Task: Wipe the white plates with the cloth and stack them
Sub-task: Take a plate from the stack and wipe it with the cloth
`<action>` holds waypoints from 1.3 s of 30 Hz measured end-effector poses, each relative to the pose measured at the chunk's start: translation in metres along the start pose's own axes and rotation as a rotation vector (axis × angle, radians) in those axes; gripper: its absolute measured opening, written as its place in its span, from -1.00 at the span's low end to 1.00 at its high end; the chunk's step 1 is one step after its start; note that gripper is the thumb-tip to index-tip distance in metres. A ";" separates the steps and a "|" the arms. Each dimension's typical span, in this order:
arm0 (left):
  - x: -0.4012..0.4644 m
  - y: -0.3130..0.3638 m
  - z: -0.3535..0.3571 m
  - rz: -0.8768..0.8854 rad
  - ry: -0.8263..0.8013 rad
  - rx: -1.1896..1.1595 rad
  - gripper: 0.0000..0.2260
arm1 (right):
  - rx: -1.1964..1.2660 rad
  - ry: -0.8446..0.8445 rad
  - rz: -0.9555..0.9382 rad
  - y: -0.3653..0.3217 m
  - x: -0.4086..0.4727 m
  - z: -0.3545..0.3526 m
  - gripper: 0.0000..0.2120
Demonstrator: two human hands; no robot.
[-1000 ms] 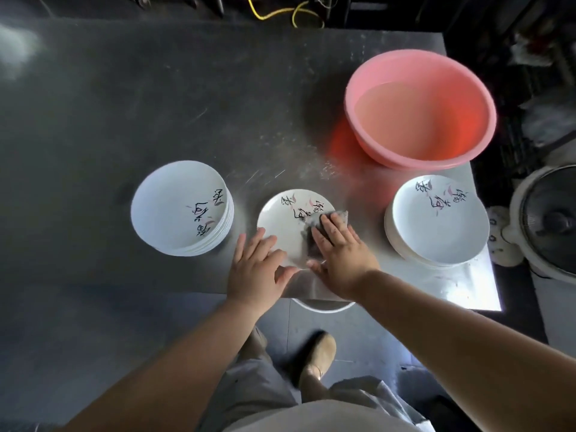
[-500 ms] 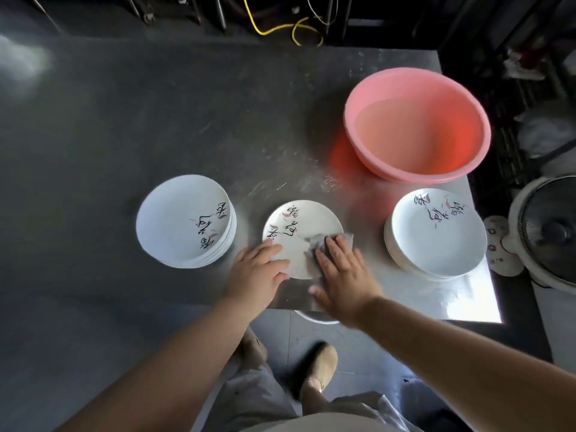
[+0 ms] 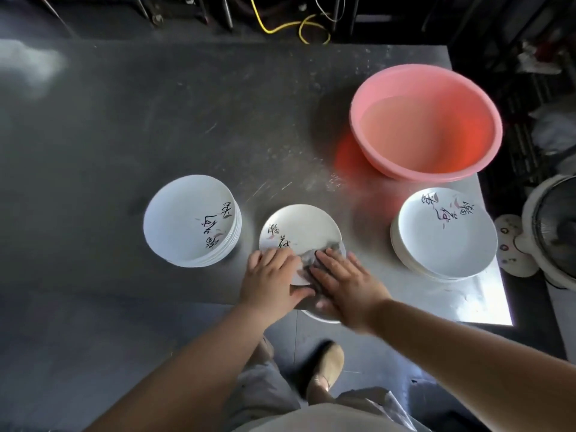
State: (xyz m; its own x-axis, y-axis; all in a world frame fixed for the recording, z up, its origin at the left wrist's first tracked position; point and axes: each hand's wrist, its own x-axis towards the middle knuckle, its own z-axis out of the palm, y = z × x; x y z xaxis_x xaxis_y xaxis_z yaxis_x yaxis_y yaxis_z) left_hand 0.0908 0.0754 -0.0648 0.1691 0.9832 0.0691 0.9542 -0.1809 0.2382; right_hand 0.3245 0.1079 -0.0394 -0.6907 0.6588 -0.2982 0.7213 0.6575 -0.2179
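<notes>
A single white plate (image 3: 304, 227) with black brush lettering lies near the table's front edge. My left hand (image 3: 269, 283) rests flat on its near left part, thumb along the rim. My right hand (image 3: 344, 283) presses a grey cloth (image 3: 330, 248) onto the plate's near right part with straight fingers; most of the cloth is hidden under the hand. A stack of white plates (image 3: 190, 221) stands to the left. Another stack of white plates (image 3: 445, 236) stands to the right.
A pink basin (image 3: 425, 123) holding water stands at the back right of the grey metal table (image 3: 124, 126). A white fan (image 3: 551, 232) sits past the table's right edge. A white rim (image 3: 321, 318) shows below the front edge.
The middle plate has turned anticlockwise, its lettering moving from the far side to the left. My right hand and the cloth slid toward the plate's near right edge.
</notes>
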 end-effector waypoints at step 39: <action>0.063 0.001 -0.082 -1.257 -0.623 -1.118 -0.59 | 0.919 0.409 0.995 0.025 0.039 -0.071 -0.69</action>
State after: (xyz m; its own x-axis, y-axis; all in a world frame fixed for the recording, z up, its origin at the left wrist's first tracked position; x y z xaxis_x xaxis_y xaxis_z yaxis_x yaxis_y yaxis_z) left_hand 0.0822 0.1347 0.0193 -0.1421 0.3469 -0.9271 0.0126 0.9371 0.3488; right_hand 0.3120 0.1757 0.0094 0.2676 0.8613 -0.4319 0.5757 -0.5024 -0.6451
